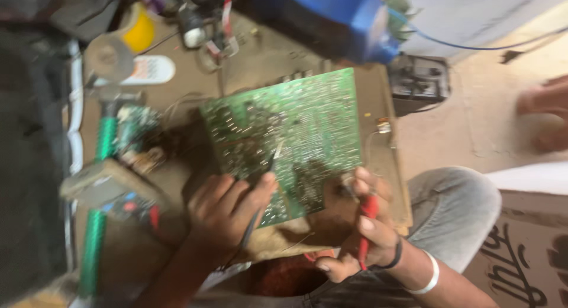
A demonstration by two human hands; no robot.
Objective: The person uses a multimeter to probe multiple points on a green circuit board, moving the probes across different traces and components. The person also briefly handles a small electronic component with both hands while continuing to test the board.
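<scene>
A large green circuit board (pixel 296 125) lies solder side up on a low brown work surface (pixel 266 60). My left hand (pixel 228 210) grips a thin black probe (pixel 269 166) whose metal tip touches the board near its middle. My right hand (pixel 367 234) holds a red probe (pixel 368 216) at the board's lower right edge. The whole view is motion-blurred.
A multimeter (pixel 112 190) lies at the left beside a green-handled tool (pixel 106 136) and a small green board (pixel 137 123). A blue box (pixel 331 18) and a black unit (pixel 420 77) stand behind. Another person's foot (pixel 547 107) rests at the right. My knee (pixel 455 201) is below right.
</scene>
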